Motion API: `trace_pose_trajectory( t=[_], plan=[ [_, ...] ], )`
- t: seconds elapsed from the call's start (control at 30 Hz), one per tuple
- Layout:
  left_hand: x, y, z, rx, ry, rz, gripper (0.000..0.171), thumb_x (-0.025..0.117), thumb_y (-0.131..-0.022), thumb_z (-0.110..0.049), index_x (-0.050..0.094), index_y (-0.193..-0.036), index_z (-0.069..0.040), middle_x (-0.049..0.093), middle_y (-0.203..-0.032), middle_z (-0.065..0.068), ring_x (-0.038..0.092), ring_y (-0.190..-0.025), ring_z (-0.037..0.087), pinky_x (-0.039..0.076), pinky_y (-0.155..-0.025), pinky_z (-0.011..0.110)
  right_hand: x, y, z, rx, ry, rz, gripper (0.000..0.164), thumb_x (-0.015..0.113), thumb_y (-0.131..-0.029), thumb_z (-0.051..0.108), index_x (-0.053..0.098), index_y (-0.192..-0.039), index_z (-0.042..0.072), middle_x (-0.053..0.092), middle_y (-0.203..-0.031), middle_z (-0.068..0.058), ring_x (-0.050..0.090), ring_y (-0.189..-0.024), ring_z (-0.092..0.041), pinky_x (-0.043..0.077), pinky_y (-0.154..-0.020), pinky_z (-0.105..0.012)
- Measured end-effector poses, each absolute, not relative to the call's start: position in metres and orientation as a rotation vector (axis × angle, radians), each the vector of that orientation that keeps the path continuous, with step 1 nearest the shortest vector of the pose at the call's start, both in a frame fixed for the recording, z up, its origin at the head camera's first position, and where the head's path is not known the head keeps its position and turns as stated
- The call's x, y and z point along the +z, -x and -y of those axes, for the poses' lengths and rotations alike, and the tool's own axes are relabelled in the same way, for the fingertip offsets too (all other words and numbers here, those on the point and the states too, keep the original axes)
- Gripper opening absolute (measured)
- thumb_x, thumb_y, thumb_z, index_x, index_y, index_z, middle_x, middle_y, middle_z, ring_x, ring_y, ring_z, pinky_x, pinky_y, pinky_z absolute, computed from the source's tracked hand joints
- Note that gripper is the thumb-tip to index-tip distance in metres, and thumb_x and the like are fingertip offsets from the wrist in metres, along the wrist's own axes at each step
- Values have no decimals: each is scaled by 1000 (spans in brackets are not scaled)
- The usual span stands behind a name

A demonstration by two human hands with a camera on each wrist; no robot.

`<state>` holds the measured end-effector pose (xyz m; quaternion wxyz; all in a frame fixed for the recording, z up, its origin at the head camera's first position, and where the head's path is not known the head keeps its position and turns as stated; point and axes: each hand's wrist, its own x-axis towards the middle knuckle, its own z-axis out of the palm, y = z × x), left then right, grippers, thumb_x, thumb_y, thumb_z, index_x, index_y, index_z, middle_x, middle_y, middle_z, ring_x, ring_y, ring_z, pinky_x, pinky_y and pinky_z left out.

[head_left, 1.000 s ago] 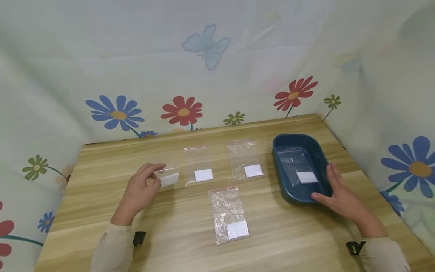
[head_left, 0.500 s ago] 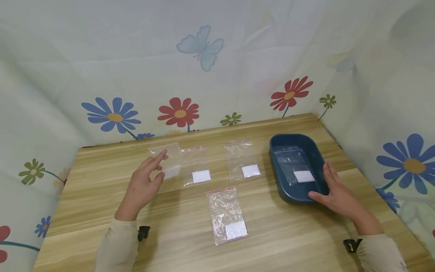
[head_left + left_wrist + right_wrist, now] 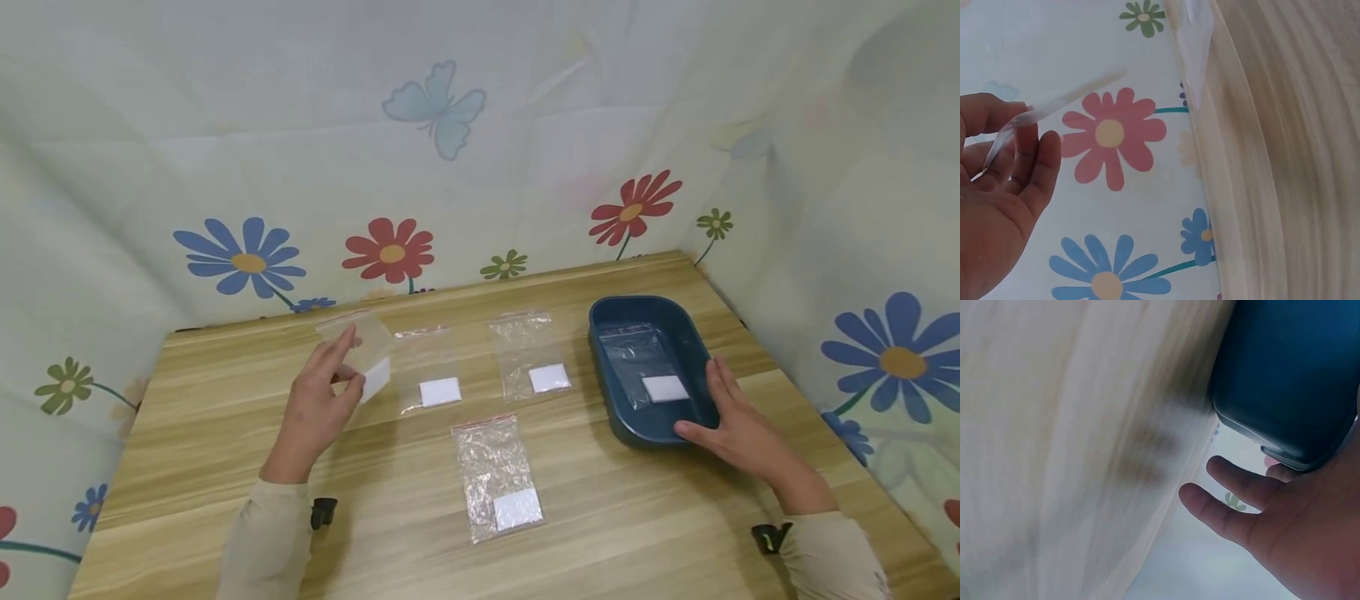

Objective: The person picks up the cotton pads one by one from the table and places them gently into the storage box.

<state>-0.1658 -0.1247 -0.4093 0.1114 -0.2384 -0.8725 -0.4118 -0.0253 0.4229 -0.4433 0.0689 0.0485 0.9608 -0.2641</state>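
Observation:
In the head view my left hand (image 3: pixel 318 404) pinches a clear zip bag (image 3: pixel 372 329) with a white label, lifted above the table's left part. The bag appears edge-on as a thin strip (image 3: pixel 1075 97) in the left wrist view. My right hand (image 3: pixel 742 433) rests against the near right corner of a dark blue tub (image 3: pixel 622 417), thumb at the front and fingers along the right side. Two of its fingers (image 3: pixel 1219 515) extend straight, apart from the tub, in the right wrist view. Inside the tub lies another zip bag (image 3: pixel 633 358) with a white label.
Two zip bags (image 3: pixel 423 358) (image 3: pixel 525 350) lie side by side on the wooden table (image 3: pixel 600 533), left of the tub. A further zip bag (image 3: pixel 491 462) lies nearer the front. Behind the table hangs a flower-printed cloth (image 3: pixel 315 167).
The bag in my left hand has swung from nearly flat to tilted up, its zip end rising toward the back. The right hand stays at the tub. The head view has shifted slightly.

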Motion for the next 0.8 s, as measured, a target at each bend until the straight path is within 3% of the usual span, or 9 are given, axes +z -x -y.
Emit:
trace_pose_trajectory(
  t=[0.17, 0.3, 0.47, 0.63, 0.8],
  plan=[
    [-409, 165, 114, -1346, 692, 2525, 62, 60, -92, 11, 48, -150, -5, 55, -132, 13, 58, -85, 17, 46, -77, 13, -444, 25, -425, -788, -154, -2893, 117, 70, -91, 52, -13, -158, 1, -17, -164, -23, 12, -140, -63, 20, -101, -78],
    [-402, 164, 97, -1465, 707, 2531, 55, 58, -93, 7, 55, -146, -7, 56, -131, 13, 55, -86, 19, 46, -77, 17, -444, 26, -425, -792, -153, -2890, 117, 70, -91, 51, -13, -158, 1, -19, -164, -22, 11, -140, -62, 20, -102, -78],
    [-399, 166, 74, -1593, 791, 2506, 63, 57, -91, 9, 47, -152, -9, 54, -139, 12, 50, -80, 19, 45, -72, 25, -443, 26, -423, -770, -158, -2886, 117, 69, -91, 53, -12, -158, 1, -19, -164, -22, 13, -140, -63, 21, -103, -77],
    [-400, 169, 54, -1707, 848, 2452, 72, 57, -90, 11, 41, -156, -13, 49, -148, 5, 44, -77, 18, 43, -68, 24, -443, 26, -424, -764, -161, -2887, 117, 69, -91, 53, -12, -158, 0, -19, -164, -22, 14, -139, -63, 21, -103, -76],
    [-399, 171, 37, -1774, 902, 2445, 77, 59, -89, 10, 34, -159, -13, 40, -152, 12, 43, -77, 19, 44, -67, 24, -444, 27, -425, -771, -161, -2896, 117, 69, -91, 53, -11, -158, 0, -17, -164, -23, 16, -139, -63, 22, -103, -76]
  ],
)
